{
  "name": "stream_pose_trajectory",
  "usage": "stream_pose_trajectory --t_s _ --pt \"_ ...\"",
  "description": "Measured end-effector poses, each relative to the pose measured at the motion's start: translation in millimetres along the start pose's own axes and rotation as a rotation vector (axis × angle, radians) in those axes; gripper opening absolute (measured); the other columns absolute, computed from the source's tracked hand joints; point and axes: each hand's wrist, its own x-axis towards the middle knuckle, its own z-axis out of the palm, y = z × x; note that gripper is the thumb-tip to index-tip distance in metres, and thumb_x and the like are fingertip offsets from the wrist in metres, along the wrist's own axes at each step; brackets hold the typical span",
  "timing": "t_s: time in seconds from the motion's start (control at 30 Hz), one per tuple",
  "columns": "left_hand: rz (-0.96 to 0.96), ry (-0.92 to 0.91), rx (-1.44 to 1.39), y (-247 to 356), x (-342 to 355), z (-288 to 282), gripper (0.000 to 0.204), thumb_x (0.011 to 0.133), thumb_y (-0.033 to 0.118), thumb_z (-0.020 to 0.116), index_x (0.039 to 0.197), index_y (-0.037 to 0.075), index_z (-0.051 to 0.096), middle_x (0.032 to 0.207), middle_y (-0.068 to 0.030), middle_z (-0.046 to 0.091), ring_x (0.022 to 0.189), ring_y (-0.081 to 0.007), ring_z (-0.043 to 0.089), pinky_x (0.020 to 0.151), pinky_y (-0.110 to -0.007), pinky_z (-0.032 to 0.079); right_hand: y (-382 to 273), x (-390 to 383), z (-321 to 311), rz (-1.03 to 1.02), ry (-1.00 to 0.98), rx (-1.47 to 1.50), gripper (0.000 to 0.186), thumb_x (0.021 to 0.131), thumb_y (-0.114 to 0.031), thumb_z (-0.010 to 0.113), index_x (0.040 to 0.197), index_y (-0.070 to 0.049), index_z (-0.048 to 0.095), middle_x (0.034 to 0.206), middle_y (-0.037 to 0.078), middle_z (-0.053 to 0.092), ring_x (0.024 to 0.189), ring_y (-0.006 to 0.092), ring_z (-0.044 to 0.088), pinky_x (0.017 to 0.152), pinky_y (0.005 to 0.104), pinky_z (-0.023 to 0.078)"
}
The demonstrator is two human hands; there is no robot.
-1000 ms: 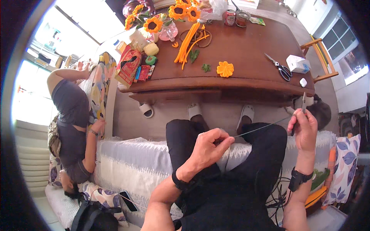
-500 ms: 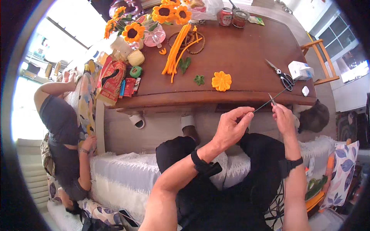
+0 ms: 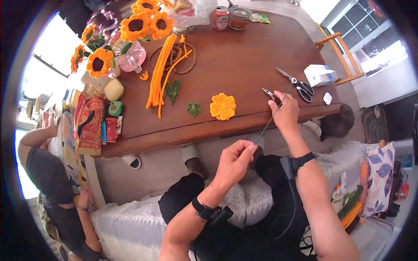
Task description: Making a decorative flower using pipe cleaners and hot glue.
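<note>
In the head view, the wire is thin and dark green, and it slants up and to the right above the near edge of the table. The left hand pinches its lower end between thumb and forefinger, with the other fingers curled in. The right hand is closed around the pliers, whose nose sticks out beyond the fingers, up and to the left. The wire crosses by this hand, and its upper end shows in front of the scissors; I cannot tell whether the right fingers also grip it, nor how the pliers' jaws stand. The nose appears to lie to the left of the wire, not on it. On the table, left of the pliers, are the yellow flower, then the green piece, the leaf and the orange strips. The white box is just beside the scissors, and the white case is near the edge. As I judge it, the step in hand is positioning the wire against the pliers; working it with them would call for a steady left pinch and the nose turned onto the wire.
</note>
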Motion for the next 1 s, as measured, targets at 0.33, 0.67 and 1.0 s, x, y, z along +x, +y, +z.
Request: stream_pose_trajectory --t_s 0.33,0.67,1.0 --pt "-0.050 -0.064 -0.090 10.8 -10.1 0.0 0.019 0.104 0.022 0.058 0.105 0.004 0.064 0.074 0.0042 0.055 0.061 -0.0032 0.043 0.053 -0.020 0.034 2.8 1.6 15.2 -0.040 0.101 -0.014 0.027 0.085 -0.023 0.075 0.107 -0.009 0.070 0.110 0.011 0.067 0.107 0.0358 0.060 0.091 0.0494 0.046" --pt "-0.058 -0.077 -0.091 10.9 -17.0 -6.5 0.019 0.105 0.021 0.056 0.103 0.004 0.063 0.072 0.0038 0.054 0.060 -0.0046 0.042 0.053 -0.021 0.033 -0.3 2.1 11.6 -0.112 0.131 -0.061 0.023 0.088 -0.016 0.070 0.109 -0.008 0.070 0.111 0.012 0.067 0.111 0.0343 0.060 0.096 0.0484 0.045" --pt "-0.033 -0.032 -0.118 17.3 -10.6 -16.4 0.019 0.105 0.022 0.055 0.103 0.006 0.063 0.071 0.0043 0.052 0.060 -0.0043 0.042 0.053 -0.021 0.033 -70.2 -15.8 -63.2 0.300 -0.559 1.362 0.023 0.102 -0.017 0.061 0.109 0.003 0.070 0.090 0.005 0.072 0.075 0.0084 0.065 0.068 0.0236 0.053"
